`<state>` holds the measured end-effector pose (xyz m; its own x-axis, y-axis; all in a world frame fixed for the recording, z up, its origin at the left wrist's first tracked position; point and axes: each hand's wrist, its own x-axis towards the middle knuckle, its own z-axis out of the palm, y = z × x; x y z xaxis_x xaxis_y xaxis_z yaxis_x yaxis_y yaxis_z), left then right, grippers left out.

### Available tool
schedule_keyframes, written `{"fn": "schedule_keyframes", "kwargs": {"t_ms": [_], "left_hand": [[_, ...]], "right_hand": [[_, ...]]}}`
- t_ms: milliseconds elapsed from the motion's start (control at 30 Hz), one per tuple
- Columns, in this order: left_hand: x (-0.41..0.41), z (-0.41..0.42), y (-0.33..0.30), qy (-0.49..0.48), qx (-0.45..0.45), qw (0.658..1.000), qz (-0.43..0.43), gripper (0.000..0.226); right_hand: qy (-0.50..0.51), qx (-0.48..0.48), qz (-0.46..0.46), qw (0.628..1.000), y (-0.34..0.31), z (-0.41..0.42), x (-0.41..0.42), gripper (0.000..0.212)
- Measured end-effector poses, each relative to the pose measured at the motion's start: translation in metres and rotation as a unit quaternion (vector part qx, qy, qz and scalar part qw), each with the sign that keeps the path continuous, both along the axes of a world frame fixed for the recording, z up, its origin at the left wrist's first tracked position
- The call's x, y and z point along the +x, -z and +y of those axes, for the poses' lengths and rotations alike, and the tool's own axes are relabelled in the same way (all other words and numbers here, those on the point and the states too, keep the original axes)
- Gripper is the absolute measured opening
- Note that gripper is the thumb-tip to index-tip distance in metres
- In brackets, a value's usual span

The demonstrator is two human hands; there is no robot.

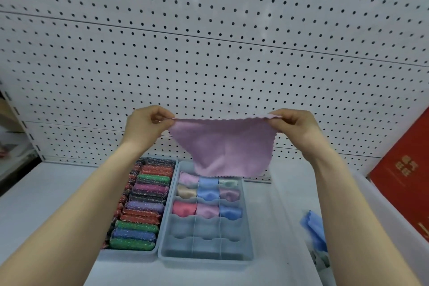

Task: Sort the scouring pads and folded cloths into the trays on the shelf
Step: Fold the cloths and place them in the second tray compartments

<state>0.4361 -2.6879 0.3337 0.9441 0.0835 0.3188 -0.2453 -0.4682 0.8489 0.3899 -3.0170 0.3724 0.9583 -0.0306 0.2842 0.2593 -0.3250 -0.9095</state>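
Note:
A pink cloth [222,146] hangs spread out in the air above the shelf. My left hand [146,125] pinches its upper left corner and my right hand [294,125] pinches its upper right corner. Below it stands a blue divided tray [247,255]; folded cloths [207,194] in pink, blue, cream and red fill its back compartments, while the front compartments hold nothing. To the left, a second tray [130,252] is packed with glittery scouring pads [139,206] in several colours. The hanging cloth hides the far end of the divided tray.
A white pegboard wall [209,53] rises behind the shelf [46,193]. A clear plastic bin [362,193] at the right holds a loose blue cloth [314,230]. A red box [404,169] stands at the far right.

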Motion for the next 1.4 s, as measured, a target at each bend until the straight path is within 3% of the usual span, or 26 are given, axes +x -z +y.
{"fn": "schedule_keyframes", "kwargs": {"t_ms": [133,233,300,367,500,633,867,1033,1133,1267,1333,1400], "left_hand": [[0.004,-0.004,0.015,-0.036,0.057,0.997,-0.024,0.012],[0.004,-0.01,0.017,-0.044,0.092,0.995,-0.015,0.011],[0.001,-0.019,0.015,0.0,0.049,0.999,0.013,0.012],[-0.007,-0.032,0.01,0.071,-0.019,0.996,0.046,0.014],[-0.02,-0.057,-0.002,0.177,-0.071,0.978,0.088,0.015],[-0.031,-0.065,-0.014,0.237,-0.116,0.959,0.1,0.009],[-0.042,-0.069,-0.025,0.304,-0.111,0.945,0.049,0.014],[-0.043,-0.069,-0.027,0.288,-0.063,0.955,0.04,0.02],[-0.049,-0.073,-0.028,0.281,-0.045,0.958,0.036,0.043],[-0.05,-0.075,-0.022,0.215,0.058,0.975,-0.018,0.062],[-0.048,-0.067,-0.018,0.149,0.118,0.981,-0.028,0.06],[-0.045,-0.058,-0.012,0.092,0.124,0.988,-0.028,0.039]], "right_hand": [[-0.09,0.083,0.013,0.992,0.006,0.013,-0.007,0.016],[-0.201,0.004,0.076,0.977,0.016,0.017,-0.012,0.029],[-0.298,-0.047,0.132,0.944,0.02,0.025,-0.017,0.043],[-0.33,-0.07,0.152,0.929,0.021,0.036,-0.021,0.039],[-0.216,-0.019,0.111,0.97,0.022,0.057,-0.019,0.007],[-0.11,0.057,0.034,0.992,0.021,0.064,-0.012,0.012],[-0.055,0.045,-0.038,0.997,0.017,0.068,-0.01,0.009],[-0.054,-0.009,-0.03,0.998,0.017,0.067,-0.01,0.024],[-0.06,-0.033,-0.03,0.997,0.018,0.067,-0.009,0.012],[-0.038,-0.02,-0.032,0.999,0.02,0.067,-0.01,0.005],[-0.02,-0.007,-0.025,0.999,0.019,0.066,-0.011,0.008],[-0.007,0.021,-0.014,1.0,0.016,0.062,-0.012,0.008]]}}
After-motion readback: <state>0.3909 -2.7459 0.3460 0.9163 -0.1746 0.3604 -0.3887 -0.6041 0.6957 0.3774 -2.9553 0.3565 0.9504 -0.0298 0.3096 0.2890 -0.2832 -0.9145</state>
